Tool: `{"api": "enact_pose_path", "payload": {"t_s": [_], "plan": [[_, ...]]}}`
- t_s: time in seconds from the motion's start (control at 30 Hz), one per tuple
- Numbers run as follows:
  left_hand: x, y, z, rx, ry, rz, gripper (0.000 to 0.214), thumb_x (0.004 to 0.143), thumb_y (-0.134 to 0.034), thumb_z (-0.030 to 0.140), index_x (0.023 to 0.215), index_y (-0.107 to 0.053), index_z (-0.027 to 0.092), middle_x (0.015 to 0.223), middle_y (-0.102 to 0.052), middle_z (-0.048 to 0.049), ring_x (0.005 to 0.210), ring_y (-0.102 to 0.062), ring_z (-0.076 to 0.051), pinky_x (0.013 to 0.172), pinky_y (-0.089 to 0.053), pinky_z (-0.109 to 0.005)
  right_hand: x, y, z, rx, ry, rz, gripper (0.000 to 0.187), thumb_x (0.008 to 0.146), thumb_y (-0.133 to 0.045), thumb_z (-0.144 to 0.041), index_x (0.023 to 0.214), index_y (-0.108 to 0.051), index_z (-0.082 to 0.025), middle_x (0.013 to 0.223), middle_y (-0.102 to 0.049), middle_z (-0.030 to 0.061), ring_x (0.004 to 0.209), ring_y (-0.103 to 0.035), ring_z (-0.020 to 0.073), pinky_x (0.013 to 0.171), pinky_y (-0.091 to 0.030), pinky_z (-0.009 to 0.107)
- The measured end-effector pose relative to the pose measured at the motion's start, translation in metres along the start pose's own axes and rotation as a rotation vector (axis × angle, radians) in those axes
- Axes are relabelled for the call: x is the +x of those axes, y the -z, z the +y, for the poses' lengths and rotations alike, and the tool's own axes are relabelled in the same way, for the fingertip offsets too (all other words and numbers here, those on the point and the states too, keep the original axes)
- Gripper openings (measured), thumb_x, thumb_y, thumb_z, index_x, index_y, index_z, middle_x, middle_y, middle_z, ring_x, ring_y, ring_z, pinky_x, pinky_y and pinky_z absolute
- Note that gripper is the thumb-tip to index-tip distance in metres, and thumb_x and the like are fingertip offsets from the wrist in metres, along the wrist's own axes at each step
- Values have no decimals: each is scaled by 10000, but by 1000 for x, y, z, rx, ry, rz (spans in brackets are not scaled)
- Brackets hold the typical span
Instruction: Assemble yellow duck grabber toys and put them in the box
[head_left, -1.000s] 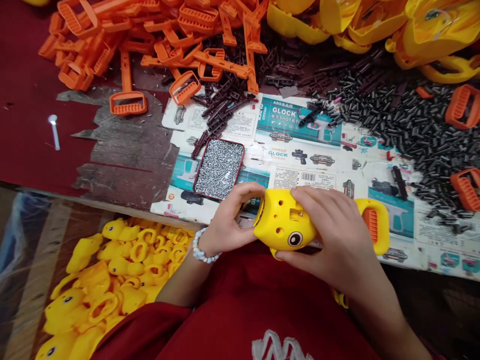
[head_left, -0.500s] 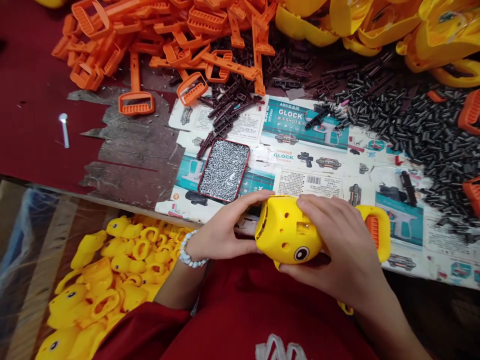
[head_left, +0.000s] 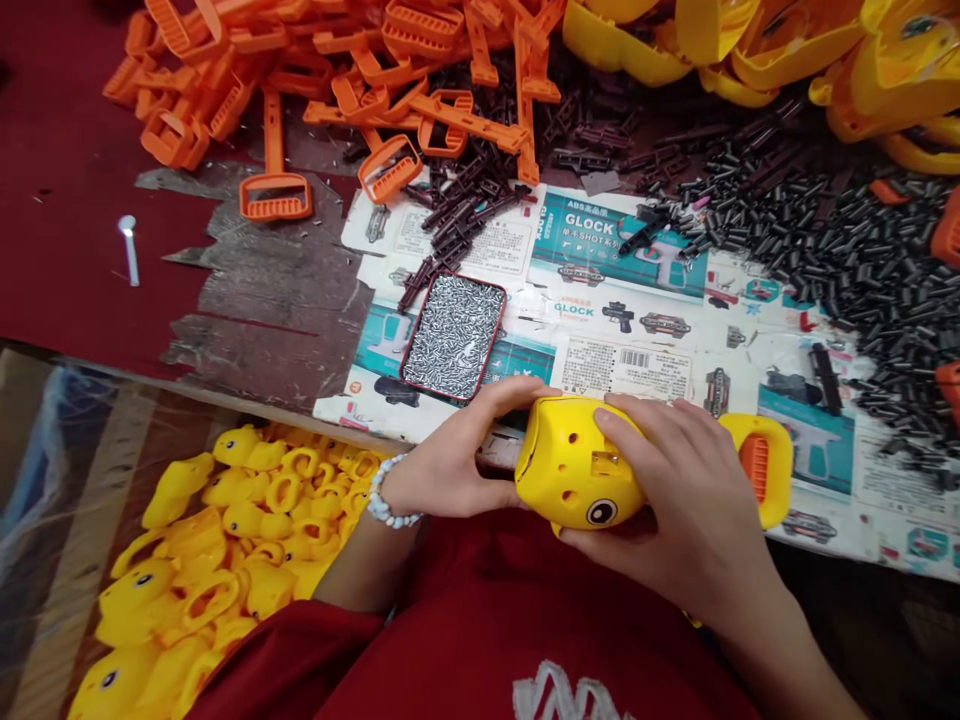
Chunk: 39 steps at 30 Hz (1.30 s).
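A yellow duck-shaped toy (head_left: 571, 470) with a painted eye and an orange-lined handle rests at the table's near edge, above my lap. My right hand (head_left: 675, 500) is wrapped over its top and underside, gripping it. My left hand (head_left: 457, 455), with a bead bracelet at the wrist, pinches the toy's open left end, forefinger on top and thumb below. A small red-rimmed tray (head_left: 454, 337) full of tiny metal screws lies just beyond my left hand.
Orange plastic handles (head_left: 360, 70) are heaped at the back left, yellow shells (head_left: 787, 50) at the back right, small black pins (head_left: 840, 250) on the right, dark brown parts (head_left: 457, 215) mid-table. Finished yellow ducks (head_left: 225, 560) fill a bin lower left. A white screw (head_left: 129, 245) lies on red cloth.
Both hands keep their hold on the duck toy. My left forefinger has stretched further over the toy's top edge. The view has shifted slightly.
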<state>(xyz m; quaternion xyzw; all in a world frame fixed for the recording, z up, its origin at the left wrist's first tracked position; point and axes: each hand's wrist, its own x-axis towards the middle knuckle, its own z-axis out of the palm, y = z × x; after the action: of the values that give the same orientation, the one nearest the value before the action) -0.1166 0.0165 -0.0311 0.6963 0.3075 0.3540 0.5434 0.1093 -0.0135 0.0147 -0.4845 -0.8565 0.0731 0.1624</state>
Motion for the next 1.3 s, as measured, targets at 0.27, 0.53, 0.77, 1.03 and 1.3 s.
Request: {"api": "enact_pose_path", "payload": {"t_s": [0.27,0.53,0.77,1.03,1.3], "plan": [[1,2,7,144,-1,-72,824,748,-730,259,1447,-295,241,1422,-447,-137,1312,-450,-294,1116,-382,-443,1,2,-2,-33,14,-23,515,951,-398,-560,1254,-443,-147,1273,-466,102,1099,-473,295,957,-354,484],[5,-9,26,174,179,42,873,742,-719,498,1453,-278,250,1426,-438,-149,1258,-485,-345,1054,-424,-502,4,12,10,94,-2,14,626,958,-354,-657,1250,-466,-114,1234,-492,112,1093,-489,263,958,-373,409],[4,-15,27,-40,20,143,750,824,-613,505,1449,-278,259,1485,-342,-104,1332,-392,-305,1112,-354,-466,20,12,5,48,-26,198,312,998,-376,-302,1026,-583,-69,1009,-593,75,910,-568,183,819,-429,280],[8,-29,41,57,242,299,820,712,-633,675,1335,-397,197,1267,-526,-130,1111,-550,-301,961,-463,-441,15,3,-9,50,-5,261,237,948,-416,-227,1079,-542,-75,1030,-596,99,951,-578,207,854,-460,301],[11,-37,31,198,18,410,612,726,-651,579,1166,-491,185,1080,-590,-107,995,-602,-257,884,-500,-413,18,8,-8,-8,-53,216,266,986,-358,-225,1011,-583,-86,954,-609,71,875,-587,187,771,-444,298]]}}
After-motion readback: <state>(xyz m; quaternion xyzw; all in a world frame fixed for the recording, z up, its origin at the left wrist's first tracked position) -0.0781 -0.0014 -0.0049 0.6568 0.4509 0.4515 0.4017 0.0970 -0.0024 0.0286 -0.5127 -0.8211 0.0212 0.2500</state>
